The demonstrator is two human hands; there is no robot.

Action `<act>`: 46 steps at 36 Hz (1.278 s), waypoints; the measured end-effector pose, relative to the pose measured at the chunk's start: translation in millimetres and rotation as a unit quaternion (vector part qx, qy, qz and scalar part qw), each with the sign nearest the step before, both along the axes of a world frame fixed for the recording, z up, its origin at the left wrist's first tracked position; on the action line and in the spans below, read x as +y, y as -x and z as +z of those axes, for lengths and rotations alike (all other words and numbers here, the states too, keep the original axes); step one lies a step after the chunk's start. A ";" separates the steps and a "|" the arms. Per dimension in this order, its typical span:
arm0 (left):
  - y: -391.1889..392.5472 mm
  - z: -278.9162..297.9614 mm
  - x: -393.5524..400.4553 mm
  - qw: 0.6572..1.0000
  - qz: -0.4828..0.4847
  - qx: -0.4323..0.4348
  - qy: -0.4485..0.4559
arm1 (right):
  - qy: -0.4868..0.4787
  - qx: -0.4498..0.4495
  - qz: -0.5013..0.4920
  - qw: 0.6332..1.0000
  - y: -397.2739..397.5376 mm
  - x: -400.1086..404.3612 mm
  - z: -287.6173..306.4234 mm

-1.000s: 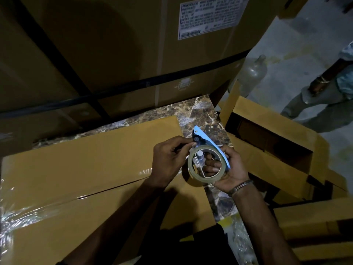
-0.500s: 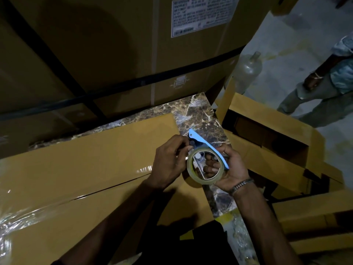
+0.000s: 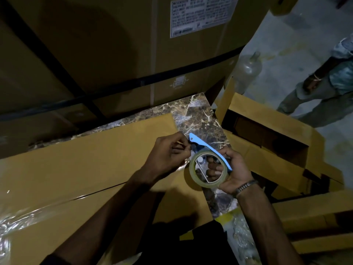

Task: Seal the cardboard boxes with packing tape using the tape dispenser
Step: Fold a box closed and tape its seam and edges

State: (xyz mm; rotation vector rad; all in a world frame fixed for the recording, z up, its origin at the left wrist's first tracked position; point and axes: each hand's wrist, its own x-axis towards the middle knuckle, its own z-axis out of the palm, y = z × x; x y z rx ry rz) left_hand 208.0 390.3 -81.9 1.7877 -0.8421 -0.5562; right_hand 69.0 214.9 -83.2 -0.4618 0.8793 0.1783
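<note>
strapped carton (image 3: pixel 114 54): a tall brown carton fills the far side, bound with black straps and bearing a white printed label (image 3: pixel 200 15) near its top.
flat box (image 3: pixel 80 161): a closed cardboard box lies on the counter below the hands; its centre seam runs from lower left to the middle, and glossy clear tape shines on its left end.
open box (image 3: pixel 267 131): a second cardboard box sits to the right of the counter, flaps up, its inside dark.
counter (image 3: pixel 198 115): a brown marbled slab shows between the two boxes.
bystander (image 3: pixel 324 88): another person's legs and one hand stand on the grey floor at far right.
bottle (image 3: pixel 247 69): a clear plastic bottle stands on the floor behind the open box.
right hand (image 3: pixel 232 170): its grip is curled round the tape dispenser, fingers showing through the roll's core; a metal bracelet (image 3: pixel 246 185) circles the wrist.
left hand (image 3: pixel 169 155): fingertips pinched together at the dispenser's front end; whether they hold the tape's loose end cannot be told.
tape dispenser (image 3: pixel 208 148): blue, held above the counter's edge just right of the flat box.
tape roll (image 3: pixel 207 169): clear, mounted on the dispenser.
</note>
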 end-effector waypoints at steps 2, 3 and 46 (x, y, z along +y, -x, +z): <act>-10.0 4.5 -0.3 0.997 -0.022 -0.068 -0.008 | 0.009 -0.008 0.000 1.000 -2.4 -0.8 3.0; -16.0 5.4 -0.1 0.992 -0.037 -0.116 -0.017 | 0.006 -0.013 0.000 1.000 -3.6 -0.9 5.5; -36.4 13.0 -15.1 0.769 -0.016 0.630 -0.109 | 0.193 -0.092 0.095 0.972 6.9 -25.4 28.7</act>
